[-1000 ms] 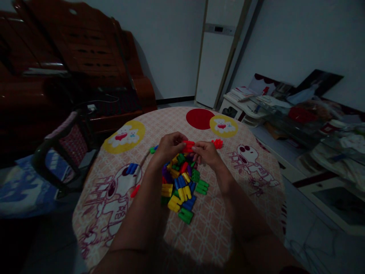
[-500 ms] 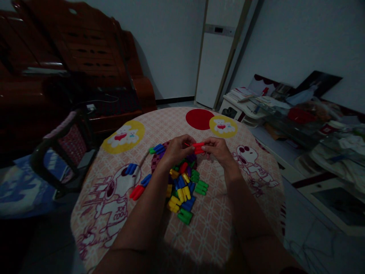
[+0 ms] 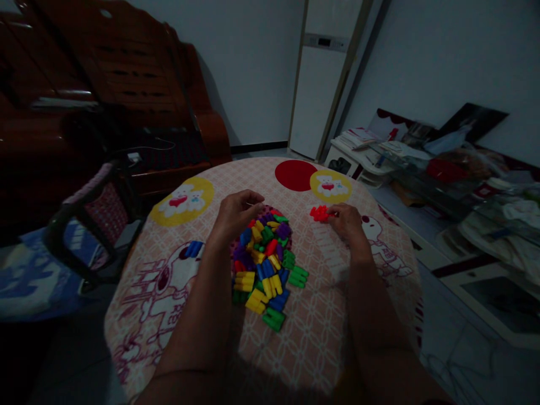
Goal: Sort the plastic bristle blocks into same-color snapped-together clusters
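A pile of small plastic blocks in red, yellow, blue, green and purple lies in the middle of the round table. My left hand hovers over the far left edge of the pile. Its fingers are loosely bent and apart, and nothing shows in them. My right hand rests on the cloth to the right of the pile. Its fingertips pinch a joined cluster of red blocks, which sits on the table beside a yellow bear patch.
A lone blue block lies left of the pile. A chair stands at the table's left edge, with dark wooden furniture behind it. A white fridge stands at the back, and cluttered low shelves on the right.
Both hands held a red piece together above the pile. They have now parted: the right hand has carried the red piece right, down to the table, and the left has drawn back over the pile.
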The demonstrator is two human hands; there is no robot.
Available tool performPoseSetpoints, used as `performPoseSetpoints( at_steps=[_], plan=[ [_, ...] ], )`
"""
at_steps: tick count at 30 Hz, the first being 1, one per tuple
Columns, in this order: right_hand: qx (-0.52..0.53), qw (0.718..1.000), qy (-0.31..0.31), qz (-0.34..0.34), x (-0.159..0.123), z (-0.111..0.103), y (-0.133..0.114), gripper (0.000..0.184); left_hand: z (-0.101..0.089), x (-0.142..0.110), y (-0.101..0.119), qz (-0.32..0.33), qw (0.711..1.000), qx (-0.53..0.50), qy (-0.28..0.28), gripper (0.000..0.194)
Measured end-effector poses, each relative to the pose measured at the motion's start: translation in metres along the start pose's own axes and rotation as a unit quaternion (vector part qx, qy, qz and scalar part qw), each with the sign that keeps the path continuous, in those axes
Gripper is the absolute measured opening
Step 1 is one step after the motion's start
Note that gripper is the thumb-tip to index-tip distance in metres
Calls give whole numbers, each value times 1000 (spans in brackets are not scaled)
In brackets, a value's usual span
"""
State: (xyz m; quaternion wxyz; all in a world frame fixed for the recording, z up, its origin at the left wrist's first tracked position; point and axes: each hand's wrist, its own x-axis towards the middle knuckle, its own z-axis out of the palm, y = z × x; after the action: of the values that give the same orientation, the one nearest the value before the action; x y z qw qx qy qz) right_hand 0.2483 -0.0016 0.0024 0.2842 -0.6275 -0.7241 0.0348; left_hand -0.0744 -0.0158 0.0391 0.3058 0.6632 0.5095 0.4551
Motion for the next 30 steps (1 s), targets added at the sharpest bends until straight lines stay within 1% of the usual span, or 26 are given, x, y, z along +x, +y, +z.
performPoseSetpoints(
  at_steps=[3,5,8,10,11,13,15,16,17,19,21,23,25,26,28,30],
  plan=[
    [-16,1000,-10,-14,-2,4,-3,17,-5,0,-4,-9,1000,5,-1,38],
    [-26,999,-17,-18,-2,7,-3,17,-12,0,-8,-22,1000,15,0,40],
    [-49,999,-22,-7,-2,10,-4,15,-24,0,-16,-43,997,69,11,37],
    [-66,998,-11,16,-1,8,-6,14,-31,-1,-21,-52,992,116,1,32],
    [-69,997,2,27,0,5,-8,15,-34,-1,-22,-54,989,134,-17,30],
    [-55,997,29,36,1,0,-15,14,-35,-1,-24,-48,983,161,-71,28],
    [-8,999,35,25,2,-3,-29,10,-31,-2,-24,-32,972,189,-133,33],
    [27,999,19,13,2,-4,-37,8,-29,-2,-24,-25,965,206,-162,38],
    [65,998,-9,-4,1,-3,-47,7,-25,-2,-24,-24,956,224,-186,44],
    [139,984,-98,-55,-3,3,-69,7,-19,-2,-25,-31,942,254,-217,52],
    [179,956,-196,-124,-9,14,-90,4,-16,-2,-27,-38,935,274,-223,52],
    [164,937,-245,-191,-18,27,-105,9,-18,-1,-32,-35,934,285,-211,46],
    [113,930,-257,-238,-25,39,-114,15,-22,0,-38,-34,936,294,-189,39],
    [87,929,-258,-250,-28,43,-117,16,-25,0,-40,-37,938,297,-175,37],
    [60,931,-257,-254,-31,46,-120,15,-30,1,-43,-46,941,298,-154,36],
    [80,933,-254,-244,-29,43,-123,10,-33,1,-44,-49,946,288,-142,35]
  ],
)
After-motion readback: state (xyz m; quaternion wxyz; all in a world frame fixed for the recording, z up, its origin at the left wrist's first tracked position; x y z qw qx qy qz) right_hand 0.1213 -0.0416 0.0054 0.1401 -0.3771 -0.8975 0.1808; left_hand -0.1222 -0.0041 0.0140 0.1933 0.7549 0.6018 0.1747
